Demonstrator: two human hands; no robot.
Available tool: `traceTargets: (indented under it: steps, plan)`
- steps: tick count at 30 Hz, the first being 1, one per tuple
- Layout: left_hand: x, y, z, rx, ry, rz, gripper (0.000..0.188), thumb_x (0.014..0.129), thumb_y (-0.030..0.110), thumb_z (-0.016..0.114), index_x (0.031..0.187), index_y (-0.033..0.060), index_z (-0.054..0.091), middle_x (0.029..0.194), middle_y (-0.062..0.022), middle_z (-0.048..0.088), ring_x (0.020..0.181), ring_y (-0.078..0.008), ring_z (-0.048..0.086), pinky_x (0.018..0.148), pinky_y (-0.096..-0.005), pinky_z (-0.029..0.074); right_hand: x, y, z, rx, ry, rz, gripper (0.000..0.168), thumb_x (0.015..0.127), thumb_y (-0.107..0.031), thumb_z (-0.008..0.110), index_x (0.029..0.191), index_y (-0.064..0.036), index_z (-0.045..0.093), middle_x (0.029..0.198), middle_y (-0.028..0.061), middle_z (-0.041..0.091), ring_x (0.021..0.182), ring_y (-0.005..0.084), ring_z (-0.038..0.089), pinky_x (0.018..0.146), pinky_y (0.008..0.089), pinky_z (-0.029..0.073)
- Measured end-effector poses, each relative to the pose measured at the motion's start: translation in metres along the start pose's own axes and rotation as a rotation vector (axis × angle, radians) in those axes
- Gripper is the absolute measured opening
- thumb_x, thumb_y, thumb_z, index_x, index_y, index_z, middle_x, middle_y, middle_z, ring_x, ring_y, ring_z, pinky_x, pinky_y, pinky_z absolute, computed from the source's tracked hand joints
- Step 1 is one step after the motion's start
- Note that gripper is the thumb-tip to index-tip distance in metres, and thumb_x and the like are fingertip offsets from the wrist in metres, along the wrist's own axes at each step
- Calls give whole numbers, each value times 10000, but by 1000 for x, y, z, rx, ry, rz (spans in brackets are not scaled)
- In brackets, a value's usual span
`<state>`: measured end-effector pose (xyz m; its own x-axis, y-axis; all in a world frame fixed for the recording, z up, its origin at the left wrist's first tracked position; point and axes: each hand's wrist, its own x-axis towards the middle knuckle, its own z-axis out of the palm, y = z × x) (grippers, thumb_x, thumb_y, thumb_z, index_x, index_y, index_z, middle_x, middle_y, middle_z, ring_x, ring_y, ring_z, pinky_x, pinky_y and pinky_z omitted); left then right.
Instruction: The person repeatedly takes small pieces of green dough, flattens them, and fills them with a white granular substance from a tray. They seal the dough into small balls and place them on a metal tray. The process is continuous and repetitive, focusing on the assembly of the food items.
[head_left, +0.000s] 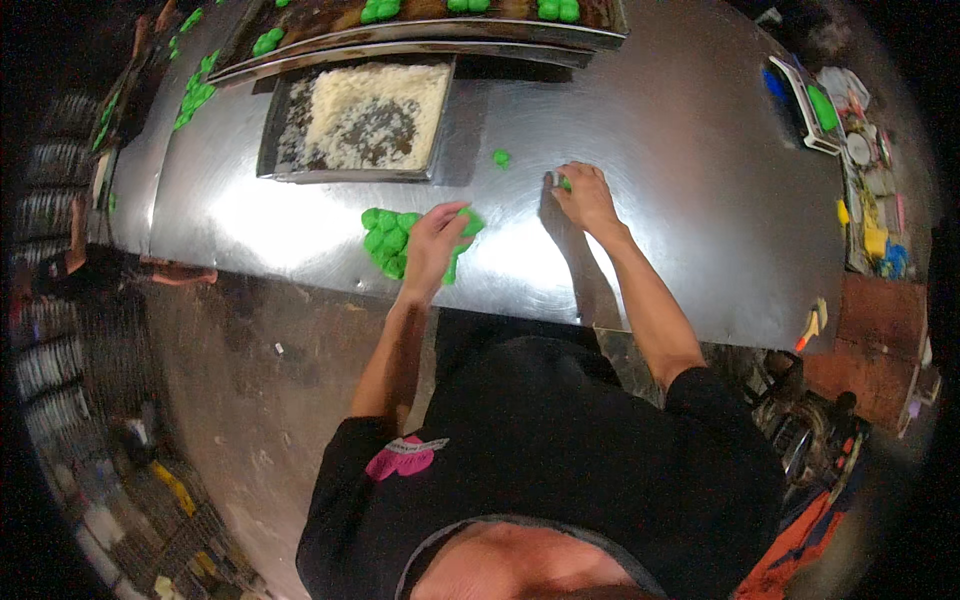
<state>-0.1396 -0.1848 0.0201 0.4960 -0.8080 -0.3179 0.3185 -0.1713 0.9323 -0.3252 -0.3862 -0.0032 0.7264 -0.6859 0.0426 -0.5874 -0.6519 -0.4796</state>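
Green dough balls (388, 233) lie in a cluster on the metal table near its front edge. My left hand (437, 238) is over the right part of this cluster, its fingers on a green dough ball (471, 222); whether it grips the ball cannot be told. Further right, my right hand (585, 193) has its fingers curled around a small green dough piece (565, 183), partly hidden by them. Between and beyond the hands, a small green dough lump (501, 158) lies alone on the metal.
A rectangular tray of pale crumbly coating (379, 120) stands beyond the cluster. Behind it are stacked baking trays (420, 34) with green dough clusters. A pastry brush (813, 324) lies at the right edge, a white-framed device (806, 105) farther back. Another person's arm (178, 271) is at left.
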Motion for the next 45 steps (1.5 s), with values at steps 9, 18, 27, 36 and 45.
traceTargets:
  steps: [9, 18, 27, 36, 45]
  plan:
    - [24, 27, 97, 497, 471, 525, 276, 956, 210, 548, 802, -18, 566, 613, -146, 553, 569, -155, 581, 512, -360, 458, -25, -132, -36, 859, 393, 162, 241, 908, -211, 623, 873, 27, 641, 754, 104, 647, 708, 123, 587, 652, 290, 473]
    - [7, 36, 47, -364, 541, 320, 196, 950, 183, 557, 921, 4, 631, 785, -53, 633, 716, -137, 583, 640, -290, 470, 18, -141, -29, 699, 302, 33, 380, 961, -291, 523, 677, -42, 569, 632, 72, 566, 581, 178, 478, 532, 363, 358]
    - [-58, 31, -148, 124, 673, 101, 262, 883, 173, 607, 1080, 19, 687, 993, -93, 686, 869, -155, 635, 810, -287, 504, 118, -238, 73, 205, -255, -633, 265, 810, -196, 658, 1034, -57, 683, 962, 159, 650, 914, 354, 604, 835, 455, 470]
    - [-104, -10, -213, 224, 804, -36, 340, 877, 167, 631, 1178, 9, 619, 1171, -145, 625, 1003, -203, 622, 820, -300, 496, 272, -250, 210, -127, -253, -836, 175, 798, -117, 591, 922, -21, 669, 896, 217, 643, 878, 387, 613, 793, 461, 491]
    - [-94, 5, -251, -513, 832, 57, 463, 897, 124, 614, 1287, -84, 474, 1148, -132, 613, 1010, -192, 608, 855, -316, 511, 225, -193, 143, -359, -357, -907, 156, 770, -90, 589, 901, -15, 632, 918, 188, 624, 904, 353, 602, 733, 489, 493]
